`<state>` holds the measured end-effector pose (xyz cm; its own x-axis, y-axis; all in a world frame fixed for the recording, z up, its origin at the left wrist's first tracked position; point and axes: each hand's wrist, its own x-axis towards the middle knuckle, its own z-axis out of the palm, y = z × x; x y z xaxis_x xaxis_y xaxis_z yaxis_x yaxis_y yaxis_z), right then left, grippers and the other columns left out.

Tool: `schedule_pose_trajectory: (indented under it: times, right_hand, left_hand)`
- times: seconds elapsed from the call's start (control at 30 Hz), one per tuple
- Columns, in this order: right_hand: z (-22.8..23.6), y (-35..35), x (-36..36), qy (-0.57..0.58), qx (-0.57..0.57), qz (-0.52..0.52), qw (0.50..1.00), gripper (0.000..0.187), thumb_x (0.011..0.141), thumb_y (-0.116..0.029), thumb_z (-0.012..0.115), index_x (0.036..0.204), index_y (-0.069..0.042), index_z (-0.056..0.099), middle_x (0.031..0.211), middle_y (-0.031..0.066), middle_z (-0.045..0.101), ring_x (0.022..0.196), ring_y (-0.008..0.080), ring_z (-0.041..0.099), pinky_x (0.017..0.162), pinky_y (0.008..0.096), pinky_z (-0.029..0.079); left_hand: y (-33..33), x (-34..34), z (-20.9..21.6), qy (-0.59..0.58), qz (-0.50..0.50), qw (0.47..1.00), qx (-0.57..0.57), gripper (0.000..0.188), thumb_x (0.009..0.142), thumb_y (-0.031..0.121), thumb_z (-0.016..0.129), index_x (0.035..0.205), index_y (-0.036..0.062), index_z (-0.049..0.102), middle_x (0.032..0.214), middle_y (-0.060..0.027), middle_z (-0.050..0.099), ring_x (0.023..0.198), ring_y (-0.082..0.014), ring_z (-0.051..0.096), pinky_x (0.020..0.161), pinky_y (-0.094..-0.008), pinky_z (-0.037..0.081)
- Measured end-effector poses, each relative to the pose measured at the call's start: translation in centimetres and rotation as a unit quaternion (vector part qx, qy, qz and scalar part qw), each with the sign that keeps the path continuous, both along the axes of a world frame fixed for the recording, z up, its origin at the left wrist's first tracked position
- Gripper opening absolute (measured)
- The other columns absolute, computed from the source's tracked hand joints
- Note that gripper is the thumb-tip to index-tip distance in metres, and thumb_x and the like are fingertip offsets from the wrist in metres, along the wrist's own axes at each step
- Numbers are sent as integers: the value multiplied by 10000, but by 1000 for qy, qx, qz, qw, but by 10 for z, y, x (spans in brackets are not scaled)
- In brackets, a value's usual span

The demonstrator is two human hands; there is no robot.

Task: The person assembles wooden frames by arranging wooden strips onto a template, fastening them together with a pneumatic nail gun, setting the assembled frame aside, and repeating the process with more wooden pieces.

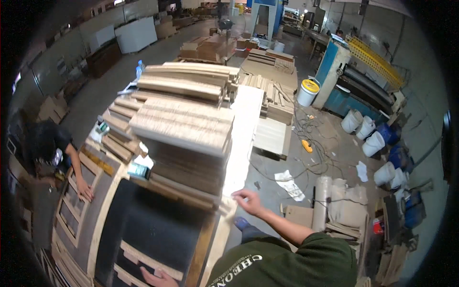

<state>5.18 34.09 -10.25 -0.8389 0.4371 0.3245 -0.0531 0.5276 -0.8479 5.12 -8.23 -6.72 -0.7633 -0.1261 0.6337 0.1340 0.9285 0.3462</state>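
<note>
My left hand (158, 279) is at the lower edge of the view, fingers apart, next to a pale notched wooden strip (150, 260). A second wooden strip (128, 276) lies beside it. Both rest on a black panel (158, 217) on the workbench. Whether my left fingertips touch a strip is hard to make out. Over the bench's right edge hangs my right hand (249, 203), loosely bent, thumb and forefinger apart, with nothing visible in it. Close to it are a long white board (243, 138) and a tall stack of wooden boards (184, 125).
At the left, a co-worker's hand (85, 190) rests on a slatted wooden frame (79, 205). More wooden strips (186, 79) are piled farther back. Cables (311, 165), a crumpled sheet (289, 185) and a yellow-lidded bucket (308, 92) are on the floor to the right.
</note>
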Motion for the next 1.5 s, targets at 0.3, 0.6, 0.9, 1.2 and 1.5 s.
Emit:
schedule_pose_trajectory:
  times: [0.3,0.6,0.9,1.2,1.5]
  right_hand:
    - [43,187,-135,25,-34,-91,995,247,808,-176,636,1040,-90,647,867,83,660,710,183,636,668,298,509]
    - [108,236,-342,125,189,-101,969,568,714,-274,732,1177,-33,510,1180,137,532,1105,324,503,940,413,417]
    - [133,261,-384,-137,417,-61,896,618,620,-385,786,1071,-37,547,1022,151,553,1060,306,507,916,413,425]
    - [139,347,-217,-356,314,31,879,673,559,-451,716,985,49,568,900,228,652,846,367,636,724,444,519]
    - [70,291,17,-219,-549,367,719,659,739,-437,669,1171,10,453,809,23,508,655,108,514,548,237,434]
  left_hand:
    - [212,-30,-86,-255,-149,952,-78,687,786,386,613,1273,-69,449,1294,-295,427,1188,-458,389,1028,-510,287]
    - [227,-34,-80,-242,-66,963,-99,657,787,380,547,1281,-44,460,1272,-300,423,1162,-468,396,970,-528,328]
    - [231,-38,-78,-244,-115,960,-71,621,751,351,580,1288,52,488,1247,-258,459,1163,-439,411,957,-530,338]
    - [240,-52,-40,-102,-236,957,-131,367,885,313,547,1144,53,569,1055,-180,632,958,-370,596,780,-464,496]
    - [229,-54,-68,29,-198,963,-179,374,952,358,444,925,19,599,1028,-152,647,901,-341,624,746,-455,513]
